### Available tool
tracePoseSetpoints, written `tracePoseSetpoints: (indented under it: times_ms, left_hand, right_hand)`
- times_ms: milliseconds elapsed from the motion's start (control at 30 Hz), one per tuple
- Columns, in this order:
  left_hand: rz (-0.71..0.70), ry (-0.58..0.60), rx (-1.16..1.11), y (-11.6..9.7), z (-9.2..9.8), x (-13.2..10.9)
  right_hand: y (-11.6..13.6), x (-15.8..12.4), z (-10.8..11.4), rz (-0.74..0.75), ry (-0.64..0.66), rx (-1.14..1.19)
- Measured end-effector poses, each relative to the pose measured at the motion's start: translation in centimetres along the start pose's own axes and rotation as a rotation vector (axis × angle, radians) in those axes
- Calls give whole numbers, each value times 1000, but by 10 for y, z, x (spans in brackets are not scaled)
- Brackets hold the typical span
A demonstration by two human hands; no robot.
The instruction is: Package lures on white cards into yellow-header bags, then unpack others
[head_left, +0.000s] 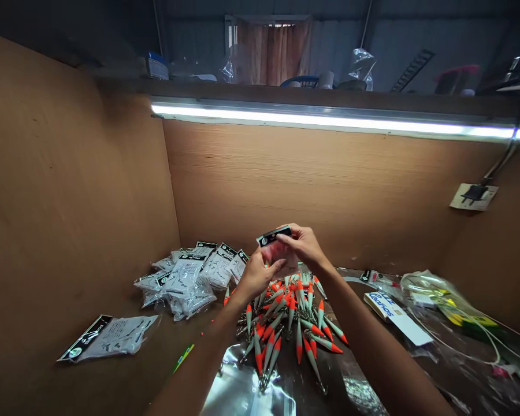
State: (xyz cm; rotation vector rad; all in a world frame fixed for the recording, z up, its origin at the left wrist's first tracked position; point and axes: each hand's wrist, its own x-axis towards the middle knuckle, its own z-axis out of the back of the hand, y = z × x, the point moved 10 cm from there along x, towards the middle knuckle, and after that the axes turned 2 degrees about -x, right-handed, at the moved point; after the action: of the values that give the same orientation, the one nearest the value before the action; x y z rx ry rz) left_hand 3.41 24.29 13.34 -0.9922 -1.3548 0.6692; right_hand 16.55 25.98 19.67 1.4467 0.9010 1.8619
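Note:
Both my hands are raised over the middle of the bench and hold one small clear packet (278, 249) with a black header card. My right hand (305, 245) pinches the header at the top. My left hand (256, 274) supports the packet's lower left side. Directly beneath them lies a heap of orange-and-white fishing floats (288, 326) with metal hooks. A pile of filled packets (190, 277) with black headers sits to the left of my left hand.
One filled packet (108, 337) lies alone at front left. Clear plastic sheeting (242, 393) covers the near bench. A white labelled box (394, 318), plastic bags (450, 303) and cords lie on the right. Brown board walls (69, 202) enclose the bench under a strip light (329, 122).

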Motion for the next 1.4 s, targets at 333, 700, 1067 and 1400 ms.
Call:
tracePoseSetpoints:
  times_ms: [333, 700, 1067, 1400]
  left_hand:
    - [-43, -305, 261, -5, 66, 12]
    - [6, -269, 321, 6, 63, 14]
    - [28, -233, 359, 8, 55, 13]
    - [184, 120, 346, 43, 17, 2]
  right_hand:
    - [-50, 23, 37, -62, -400, 51]
    - [-27, 28, 97, -33, -458, 162]
    - [-64, 11, 44, -41, -407, 127]
    - [-44, 1, 44, -48, -447, 509]
